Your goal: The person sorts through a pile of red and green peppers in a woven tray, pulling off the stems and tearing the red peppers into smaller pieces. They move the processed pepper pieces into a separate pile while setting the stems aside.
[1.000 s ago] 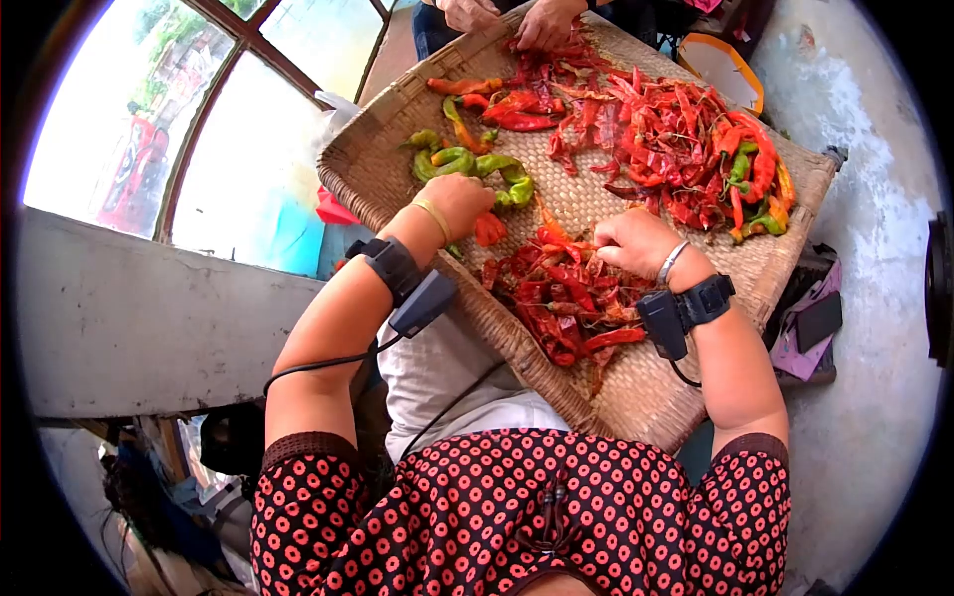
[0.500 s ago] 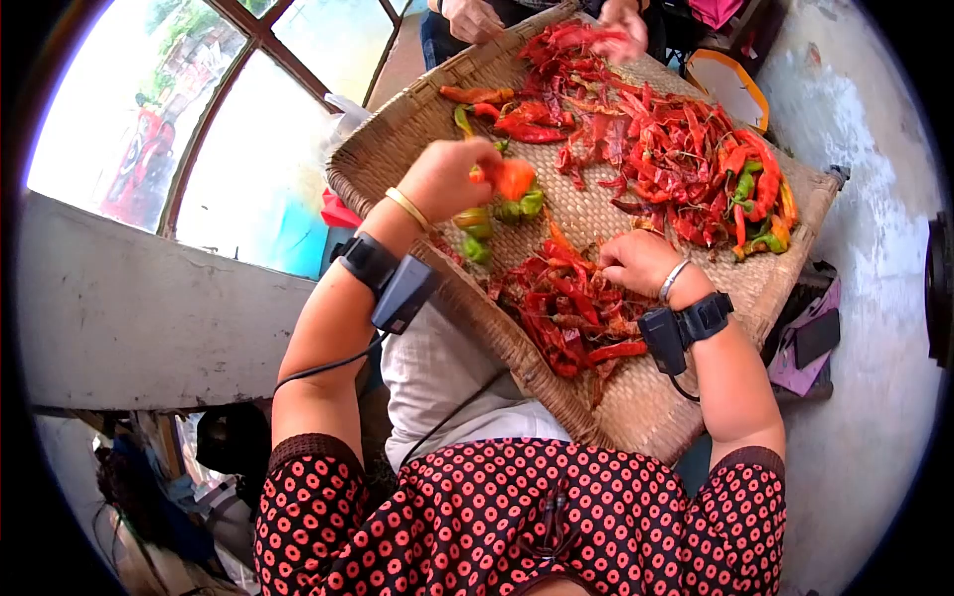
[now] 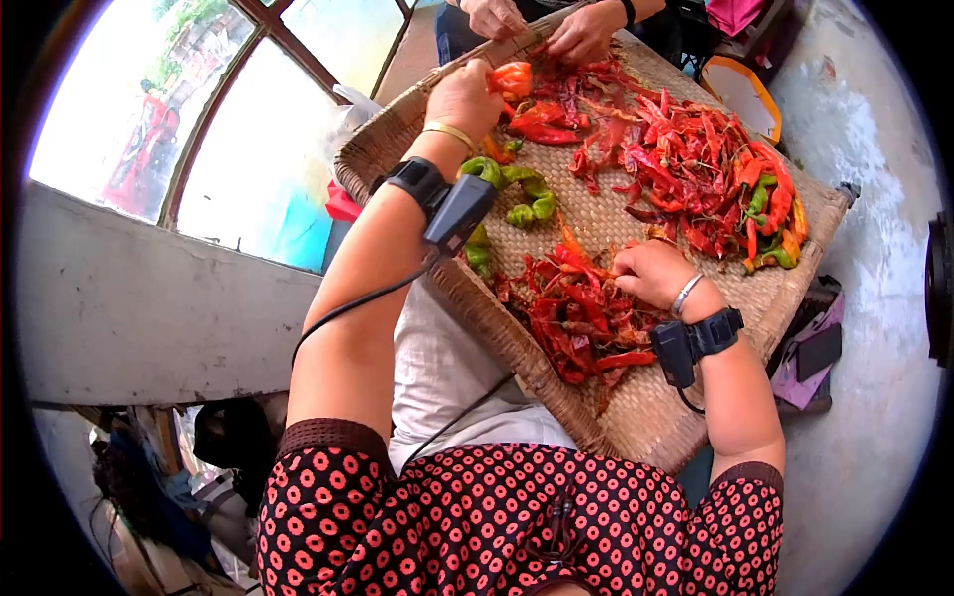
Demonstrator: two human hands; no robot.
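A large woven basket tray lies tilted across the lap. My left hand is closed on an orange-red pepper near the tray's far left edge. Over the near pile of dried red chilies, my right hand is closed, its fingertips at the pile's edge; what they hold, if anything, is too small to make out. Green peppers lie on the left, partly behind my left wrist. A bigger heap of red chilies covers the tray's far right part.
Another person's two hands work at the tray's far edge. A window stands at the left above a pale wall. An orange-rimmed container and a purple bag are beyond the tray's right side.
My left hand has moved away from me toward the far left edge with the orange-red pepper. My right hand has barely moved. The other person's hands have come closer together.
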